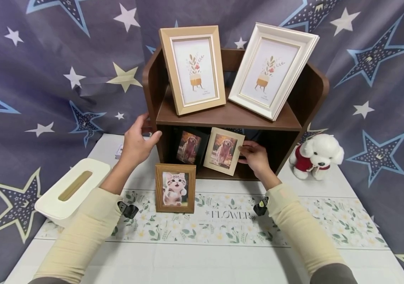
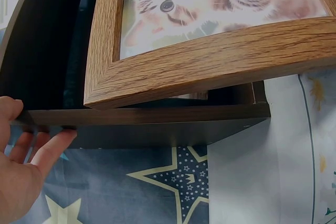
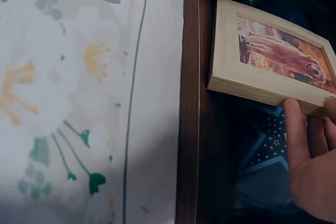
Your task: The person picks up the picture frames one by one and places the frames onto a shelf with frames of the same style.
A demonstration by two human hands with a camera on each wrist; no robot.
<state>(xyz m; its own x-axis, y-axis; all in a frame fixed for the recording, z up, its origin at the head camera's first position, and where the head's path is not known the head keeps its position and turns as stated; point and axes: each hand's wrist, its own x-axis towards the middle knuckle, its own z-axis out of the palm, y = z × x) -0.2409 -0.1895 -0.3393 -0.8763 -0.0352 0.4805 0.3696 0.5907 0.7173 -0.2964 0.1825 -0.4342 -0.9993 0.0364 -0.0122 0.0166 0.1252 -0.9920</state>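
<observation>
My right hand [image 1: 257, 157] pinches the right edge of a pale wood photo frame [image 1: 223, 152] with a dog picture. This frame leans slightly on the lower level of a brown shelf [image 1: 219, 118]; the right wrist view shows thumb and fingers at its edge [image 3: 252, 92]. To its left, a dark photo frame [image 1: 189, 148] with a similar dog picture stands in shadow. My left hand [image 1: 136, 140] holds the shelf's left side panel, thumb at the front edge and fingers along the outside. A brown wood photo frame [image 1: 175, 188] with a kitten picture stands before the shelf.
On the shelf's top level lean a tan frame [image 1: 196, 71] and a white frame [image 1: 273, 71]. A white tissue box [image 1: 54, 193] sits at left, a plush white dog [image 1: 317, 156] at right. A floral runner [image 1: 223, 232] crosses the white table.
</observation>
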